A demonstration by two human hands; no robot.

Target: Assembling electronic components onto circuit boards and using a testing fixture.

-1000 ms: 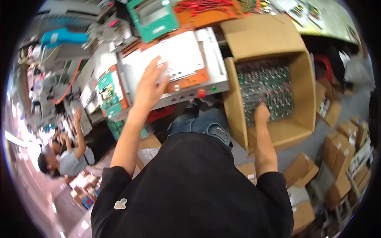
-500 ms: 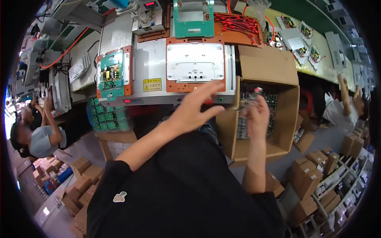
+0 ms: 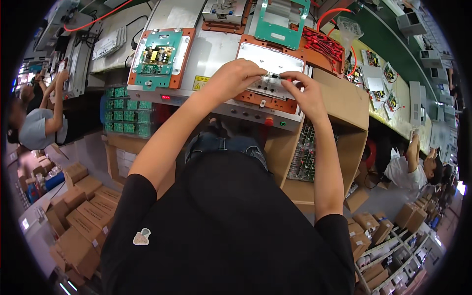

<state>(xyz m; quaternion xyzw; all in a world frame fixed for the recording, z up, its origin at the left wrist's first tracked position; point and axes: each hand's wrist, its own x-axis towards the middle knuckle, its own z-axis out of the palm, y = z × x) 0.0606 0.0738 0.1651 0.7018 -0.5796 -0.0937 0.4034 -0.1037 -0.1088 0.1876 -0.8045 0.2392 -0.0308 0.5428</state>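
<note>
Left hand (image 3: 230, 80) and right hand (image 3: 308, 96) pinch a board (image 3: 273, 75); the carton (image 3: 351, 156) holds circuit boards (image 3: 305, 160).

Small dark part (image 3: 273, 75) between left hand (image 3: 231, 79) and right hand (image 3: 309, 96): mostly covered by fingers (image 3: 251, 70), too small to tell kind. Grip of each unclear. White plate (image 3: 270, 58): near portion partly hidden behind hands. Boards (image 3: 306, 157) in cardboard box (image 3: 351, 101): partly hidden by right forearm (image 3: 327, 152). Green frame (image 3: 293, 39), metal box (image 3: 222, 13): cut off by upper edge. Co-worker (image 3: 43, 127) at left: head blurred.
</note>
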